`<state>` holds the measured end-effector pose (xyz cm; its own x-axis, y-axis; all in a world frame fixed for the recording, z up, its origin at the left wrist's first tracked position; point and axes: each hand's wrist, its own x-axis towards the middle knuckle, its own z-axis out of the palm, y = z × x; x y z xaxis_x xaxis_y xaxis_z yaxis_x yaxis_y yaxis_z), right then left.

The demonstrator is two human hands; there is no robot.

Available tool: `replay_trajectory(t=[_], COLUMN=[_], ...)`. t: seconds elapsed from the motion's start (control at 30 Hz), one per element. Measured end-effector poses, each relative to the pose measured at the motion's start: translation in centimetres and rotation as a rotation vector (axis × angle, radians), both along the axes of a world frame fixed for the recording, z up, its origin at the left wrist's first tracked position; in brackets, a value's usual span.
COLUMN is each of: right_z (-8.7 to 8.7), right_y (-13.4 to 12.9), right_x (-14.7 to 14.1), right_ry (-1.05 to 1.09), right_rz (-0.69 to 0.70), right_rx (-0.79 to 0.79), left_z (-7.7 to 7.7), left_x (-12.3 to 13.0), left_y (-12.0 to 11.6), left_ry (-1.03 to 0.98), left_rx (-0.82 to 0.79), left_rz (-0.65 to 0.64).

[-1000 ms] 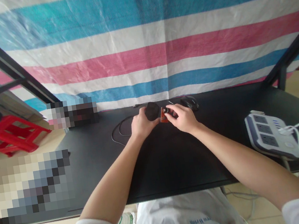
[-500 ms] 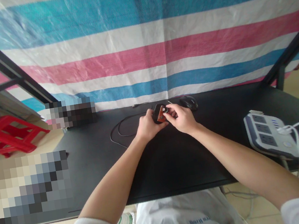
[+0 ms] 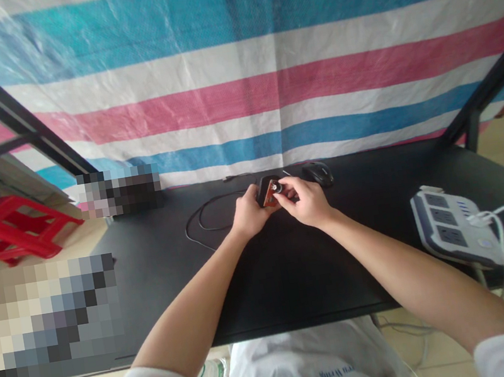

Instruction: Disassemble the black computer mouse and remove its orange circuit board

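My left hand [image 3: 250,212] is closed around a black mouse base [image 3: 262,187] with an orange circuit board [image 3: 269,196] showing on it. Between the thumb and fingertips of my right hand [image 3: 305,199] is a small dark wheel [image 3: 277,187] with a pale centre. The wheel is held against the board or just over it; which one, I cannot tell. Just beyond my right hand lies a black, rounded mouse cover [image 3: 318,173]. A thin black cable [image 3: 198,212] loops on the table to the left of my left hand.
The black table [image 3: 166,285] carries a white power strip [image 3: 456,226] with plugged-in white cables at the right. A cable plug [image 3: 227,178] lies by the striped sheet [image 3: 200,104] behind. A red stool [image 3: 17,229] stands on the floor at left. Metal posts rise at both sides.
The base and board have tilted slightly in my left hand, and its thumb has drawn in out of sight. My right fingers and the wheel have shifted slightly left and down.
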<state>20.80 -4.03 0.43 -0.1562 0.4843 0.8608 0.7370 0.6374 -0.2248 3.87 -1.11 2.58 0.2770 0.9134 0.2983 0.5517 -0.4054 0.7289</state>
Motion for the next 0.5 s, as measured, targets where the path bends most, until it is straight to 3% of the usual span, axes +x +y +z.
replay_trajectory(t=[0.5], right_z=[-0.14], right_y=[0.18], right_x=[0.22], right_ry=[-0.012], right_rz=[-0.049], right_rx=[-0.083], left_z=[-0.58], left_x=[0.16], left_y=[0.02], left_ry=[-0.089], left_rx=[-0.044], left_rz=[-0.106])
